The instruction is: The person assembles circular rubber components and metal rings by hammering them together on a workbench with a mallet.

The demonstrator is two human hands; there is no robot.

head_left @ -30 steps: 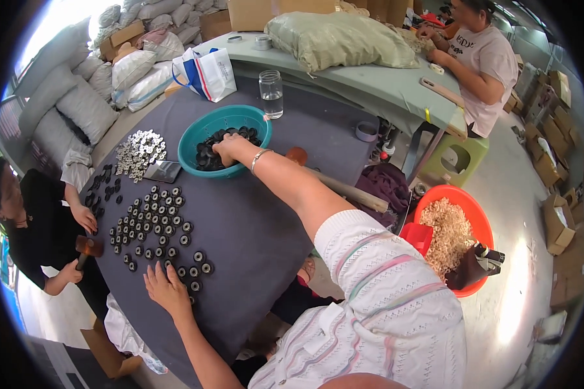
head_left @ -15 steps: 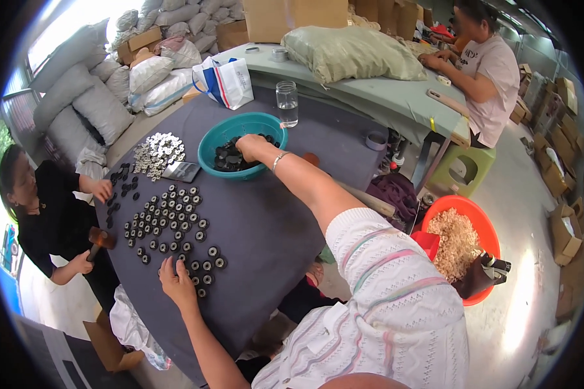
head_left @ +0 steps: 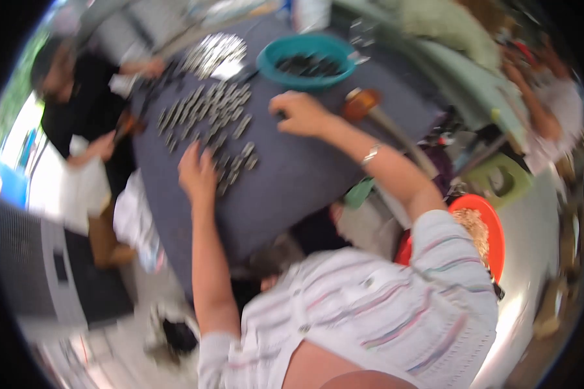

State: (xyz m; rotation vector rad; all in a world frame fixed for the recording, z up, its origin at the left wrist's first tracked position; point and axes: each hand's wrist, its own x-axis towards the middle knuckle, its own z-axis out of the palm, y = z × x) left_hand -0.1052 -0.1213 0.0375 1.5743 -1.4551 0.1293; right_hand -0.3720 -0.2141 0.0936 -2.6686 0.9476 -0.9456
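Motion smears the picture. My right hand (head_left: 298,115) is over the dark cloth, just in front of the teal bowl (head_left: 305,82), its fingers closed on a small black piece (head_left: 280,116). More black pieces (head_left: 311,64) lie heaped inside that bowl. My left hand (head_left: 198,170) rests at the near edge of a spread of round black pieces with pale metal centres (head_left: 204,107), its fingers loosely apart and seemingly empty. A few more such pieces lie just right of the left hand.
A mallet (head_left: 362,104) with an orange-brown head lies right of my right hand. Shiny metal parts (head_left: 217,53) form a pile at the far left. A person in black (head_left: 84,107) works at the left edge, another person (head_left: 555,117) sits far right. A red basin (head_left: 495,227) stands right.
My right hand has come out of the teal bowl toward me, now holding a black piece. The view has shifted and blurred. The mallet head shows more fully.
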